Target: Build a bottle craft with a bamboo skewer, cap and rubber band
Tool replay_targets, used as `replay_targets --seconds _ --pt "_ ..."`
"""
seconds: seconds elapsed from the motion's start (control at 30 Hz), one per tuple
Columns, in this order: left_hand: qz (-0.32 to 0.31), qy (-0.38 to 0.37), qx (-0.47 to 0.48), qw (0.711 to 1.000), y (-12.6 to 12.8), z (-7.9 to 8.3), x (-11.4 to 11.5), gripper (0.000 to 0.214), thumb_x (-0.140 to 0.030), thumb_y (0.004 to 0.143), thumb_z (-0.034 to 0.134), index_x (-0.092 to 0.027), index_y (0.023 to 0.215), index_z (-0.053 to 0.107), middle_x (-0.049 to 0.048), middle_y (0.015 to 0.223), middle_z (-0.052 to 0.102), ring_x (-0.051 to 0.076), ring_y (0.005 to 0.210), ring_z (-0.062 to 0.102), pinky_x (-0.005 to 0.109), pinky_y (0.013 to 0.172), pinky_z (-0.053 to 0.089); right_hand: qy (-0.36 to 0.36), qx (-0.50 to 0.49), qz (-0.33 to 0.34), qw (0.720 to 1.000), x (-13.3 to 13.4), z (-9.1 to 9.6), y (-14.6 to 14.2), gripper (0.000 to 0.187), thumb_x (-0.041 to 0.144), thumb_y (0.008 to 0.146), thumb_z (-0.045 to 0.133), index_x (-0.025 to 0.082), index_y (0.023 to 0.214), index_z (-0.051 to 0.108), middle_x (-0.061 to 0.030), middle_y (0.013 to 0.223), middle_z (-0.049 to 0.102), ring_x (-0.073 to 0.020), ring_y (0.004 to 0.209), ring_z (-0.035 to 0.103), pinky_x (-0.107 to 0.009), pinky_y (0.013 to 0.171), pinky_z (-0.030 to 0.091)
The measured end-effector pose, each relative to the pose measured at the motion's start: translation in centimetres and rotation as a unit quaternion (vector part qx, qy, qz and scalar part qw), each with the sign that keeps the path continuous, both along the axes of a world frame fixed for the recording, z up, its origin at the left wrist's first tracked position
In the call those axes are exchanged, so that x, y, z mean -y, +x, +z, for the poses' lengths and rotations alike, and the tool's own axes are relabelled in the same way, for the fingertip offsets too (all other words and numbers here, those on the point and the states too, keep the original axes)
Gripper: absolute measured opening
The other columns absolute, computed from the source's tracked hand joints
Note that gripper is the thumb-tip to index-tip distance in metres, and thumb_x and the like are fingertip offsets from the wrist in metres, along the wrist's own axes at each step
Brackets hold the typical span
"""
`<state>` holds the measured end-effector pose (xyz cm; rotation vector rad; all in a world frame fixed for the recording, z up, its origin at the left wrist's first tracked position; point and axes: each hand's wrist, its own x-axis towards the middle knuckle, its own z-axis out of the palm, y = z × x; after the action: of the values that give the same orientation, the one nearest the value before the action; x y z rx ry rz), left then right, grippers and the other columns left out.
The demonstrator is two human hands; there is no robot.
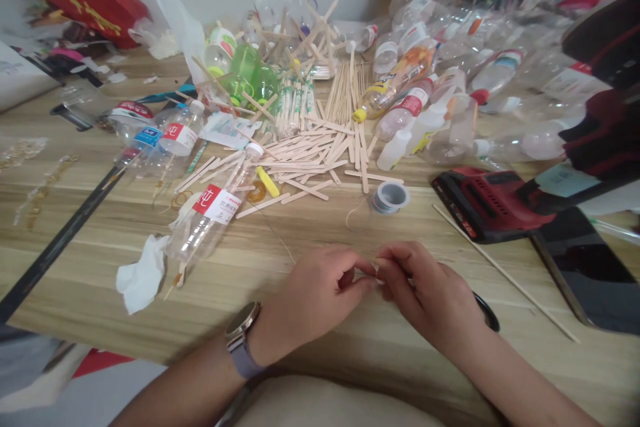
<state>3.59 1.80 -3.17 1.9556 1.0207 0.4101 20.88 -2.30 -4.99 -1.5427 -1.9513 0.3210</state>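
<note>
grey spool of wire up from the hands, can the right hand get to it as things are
Probably yes: the grey spool lies on bare table just beyond the right hand, nothing between them, though its fingers are pinched with the left hand on something thin.

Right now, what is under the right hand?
A black curved thing, maybe scissor handles, pokes out from under the right hand on the wooden table. The hand covers the rest, so I cannot tell for sure.

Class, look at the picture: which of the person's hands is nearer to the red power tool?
Right. The right hand lies just below-left of the red tool; the left hand sits farther left.
</note>
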Motion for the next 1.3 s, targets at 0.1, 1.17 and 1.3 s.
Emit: replay_targets --seconds 0.1,1.17,1.3 --pt "-0.018 0.027 -0.007 0.999 0.0 0.0 0.1 0.011 -0.024 0.087 0.062 -0.019 0.092 0.070 0.0004 0.075 0.065 0.015 0.069 0.056 0.025 0.067 0.041 -0.047 -0.030 -0.019 0.998 0.1 0.1 0.0 0.009 0.026 0.093 0.043 0.025 0.087 0.048 0.0081 0.047 0.059 -0.0134 0.037 0.059 -0.023 0.040 0.039" --pt "-0.047 0.384 -0.013 0.922 0.2 -1.5 1.3 0.022 -0.025 0.098 0.045 -0.018 0.086 0.062 0.0003 0.070 0.061 0.015 0.068 0.055 0.028 0.059 0.043 -0.278 -0.252 -0.166 0.912 0.3 1.7 -2.0 0.027 0.050 0.090 0.039 0.025 0.088 0.047 0.0107 0.036 0.045 -0.0094 0.024 0.034 -0.017 0.027 0.023" --pt "-0.042 0.402 -0.006 0.915 0.2 -1.4 1.4 0.021 -0.024 0.097 0.046 -0.018 0.085 0.062 0.0002 0.069 0.060 0.015 0.067 0.054 0.029 0.059 0.042 -0.272 -0.257 -0.168 0.912 0.4 1.7 -2.1 0.025 0.049 0.091 0.039 0.025 0.089 0.046 0.0116 0.036 0.042 -0.0099 0.024 0.035 -0.017 0.027 0.024"
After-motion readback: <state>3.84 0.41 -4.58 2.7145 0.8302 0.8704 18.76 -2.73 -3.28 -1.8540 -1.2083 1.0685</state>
